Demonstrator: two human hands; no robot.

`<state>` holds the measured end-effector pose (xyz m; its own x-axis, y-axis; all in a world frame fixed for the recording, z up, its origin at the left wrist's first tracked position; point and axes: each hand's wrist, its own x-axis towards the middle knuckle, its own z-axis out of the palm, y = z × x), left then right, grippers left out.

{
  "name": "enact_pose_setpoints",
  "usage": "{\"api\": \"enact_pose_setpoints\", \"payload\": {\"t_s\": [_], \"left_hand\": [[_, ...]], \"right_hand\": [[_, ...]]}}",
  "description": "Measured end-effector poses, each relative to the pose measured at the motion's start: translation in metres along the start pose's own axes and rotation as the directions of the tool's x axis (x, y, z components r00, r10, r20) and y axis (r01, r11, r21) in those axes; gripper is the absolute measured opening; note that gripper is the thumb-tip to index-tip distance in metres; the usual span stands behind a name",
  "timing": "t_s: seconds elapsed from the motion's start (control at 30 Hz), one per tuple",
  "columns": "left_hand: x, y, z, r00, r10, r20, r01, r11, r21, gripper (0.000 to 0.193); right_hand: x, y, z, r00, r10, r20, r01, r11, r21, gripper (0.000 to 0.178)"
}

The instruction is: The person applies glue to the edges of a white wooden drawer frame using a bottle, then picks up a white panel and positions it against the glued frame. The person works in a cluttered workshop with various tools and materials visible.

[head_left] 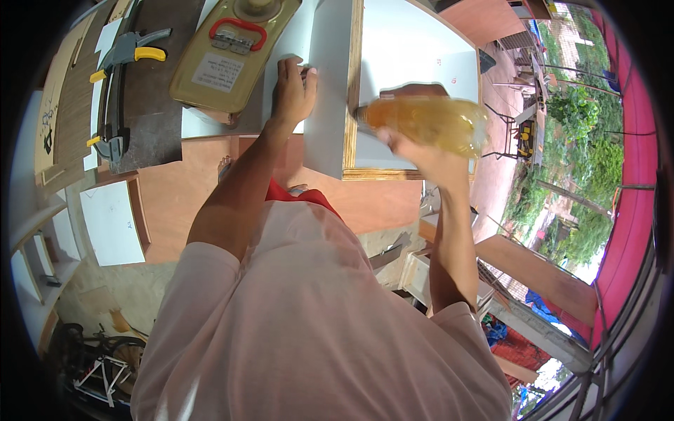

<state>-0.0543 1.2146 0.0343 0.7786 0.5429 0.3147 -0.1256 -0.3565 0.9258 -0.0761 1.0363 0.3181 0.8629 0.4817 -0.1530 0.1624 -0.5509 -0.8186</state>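
Observation:
My right hand [414,151] is wrapped round a clear plastic bottle [449,123] of amber-yellow liquid. The bottle lies tipped sideways, its narrow neck at the bare plywood edge of a white box-like cabinet [330,91]; whether the neck touches the edge I cannot tell. On the left of that panel, my left hand [296,91] rests with bent fingers apart, close against its white face. Beside the left hand lies a gold-coloured metal can [235,59] with a red handle.
A bar clamp [133,56] with yellow grips lies on a dark board [158,105] at left. A white panel piece [109,224] stands lower left, above a bicycle [105,368]. Plywood sheet [379,200] lies below the cabinet. Greenery shows beyond the right side.

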Motion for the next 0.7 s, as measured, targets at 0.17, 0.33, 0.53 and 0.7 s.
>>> {"api": "enact_pose_setpoints", "payload": {"t_s": [0.17, 0.33, 0.53, 0.7], "left_hand": [[0.000, 0.000, 0.002, 1.000, -0.017, -0.001, 0.017, 0.999, -0.031, 0.035], [-0.001, -0.002, 0.002, 0.999, -0.033, -0.003, 0.033, 0.999, -0.040, 0.035], [0.004, 0.000, -0.001, 0.998, -0.012, 0.062, 0.010, 0.999, 0.032, 0.033], [0.011, -0.009, -0.002, 0.977, 0.209, 0.033, -0.211, 0.968, 0.137, 0.031]], "right_hand": [[-0.013, 0.007, 0.003, 0.982, -0.161, 0.094, 0.157, 0.986, 0.049, 0.044], [-0.006, 0.007, 0.001, 0.973, -0.200, 0.111, 0.197, 0.980, 0.036, 0.041], [0.020, 0.012, 0.008, 0.962, -0.263, 0.074, 0.259, 0.964, 0.059, 0.044], [0.056, -0.001, 0.007, 0.955, -0.297, 0.012, 0.298, 0.954, -0.045, 0.044]]}}
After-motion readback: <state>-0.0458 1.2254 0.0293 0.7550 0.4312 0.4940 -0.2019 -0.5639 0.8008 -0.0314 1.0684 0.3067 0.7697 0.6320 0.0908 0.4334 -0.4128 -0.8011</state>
